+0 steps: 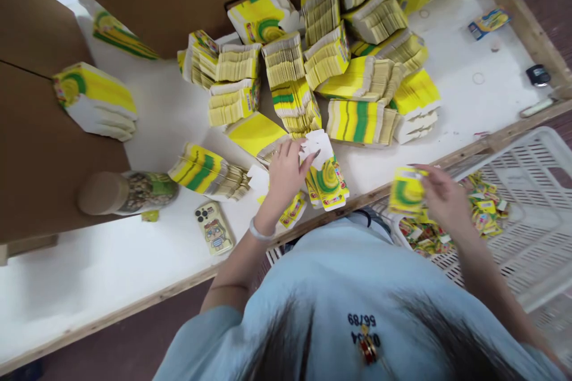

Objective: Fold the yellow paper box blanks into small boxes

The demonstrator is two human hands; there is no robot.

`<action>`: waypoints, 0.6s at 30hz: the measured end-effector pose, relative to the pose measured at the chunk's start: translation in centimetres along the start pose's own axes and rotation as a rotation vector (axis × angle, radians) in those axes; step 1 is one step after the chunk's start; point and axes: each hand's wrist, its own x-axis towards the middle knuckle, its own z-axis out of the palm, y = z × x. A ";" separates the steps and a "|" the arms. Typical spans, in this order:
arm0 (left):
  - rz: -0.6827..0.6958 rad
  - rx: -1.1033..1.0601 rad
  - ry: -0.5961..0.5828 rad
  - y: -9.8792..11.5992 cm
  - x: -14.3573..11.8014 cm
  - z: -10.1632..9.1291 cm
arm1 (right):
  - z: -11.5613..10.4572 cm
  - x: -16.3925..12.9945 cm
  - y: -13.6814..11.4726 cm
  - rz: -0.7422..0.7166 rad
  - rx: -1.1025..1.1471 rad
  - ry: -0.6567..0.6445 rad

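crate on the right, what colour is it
White, a slotted plastic crate; the head view shows it best.

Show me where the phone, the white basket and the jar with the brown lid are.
phone (pixel 215 227), head view, middle of its decorated back.
white basket (pixel 538 202), head view, bare slatted floor.
jar (pixel 129 192), head view, its clear side, lying on the table.

The person wears a pale blue short-sleeved shirt (pixel 339 274) with dark printed numerals and a small red-and-gold mark at 6 o'clock. A pale bangle (pixel 260 232) circles the left wrist. Both forearms are bare; dark hair (pixel 286 339) hangs over the front.
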 end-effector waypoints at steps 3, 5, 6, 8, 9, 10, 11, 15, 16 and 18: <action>-0.012 0.098 0.058 -0.6 2.4 1.1 | -7.4 -0.4 4.5 0.112 -0.624 0.235; -0.023 0.084 0.067 -0.8 2.5 1.5 | -8.5 -0.8 5.0 0.138 -0.789 0.368; -0.032 0.065 0.075 -0.8 2.2 1.5 | -7.5 -0.9 4.2 0.124 -0.788 0.402; -0.050 0.005 0.086 -0.6 1.2 1.3 | -3.0 -0.3 1.0 0.066 -0.677 0.371; -0.057 -0.031 0.087 -0.5 0.6 1.1 | 0.1 0.3 -1.0 0.046 -0.573 0.252; -0.065 -0.065 0.082 -0.3 -0.2 0.9 | 3.3 1.0 -3.1 0.013 -0.503 0.092; -0.074 -0.092 0.070 -0.2 -0.9 0.8 | 6.2 1.8 -5.1 -0.035 -0.482 -0.066; -0.153 -0.069 -0.041 0.2 -3.4 0.8 | 12.5 4.5 -8.9 -0.135 -0.498 -0.410; -0.179 -0.049 -0.069 0.3 -3.8 0.9 | 12.6 4.9 -8.8 -0.152 -0.469 -0.444; -0.219 -0.037 -0.092 0.4 -4.2 1.0 | 11.6 5.2 -8.0 -0.191 -0.335 -0.445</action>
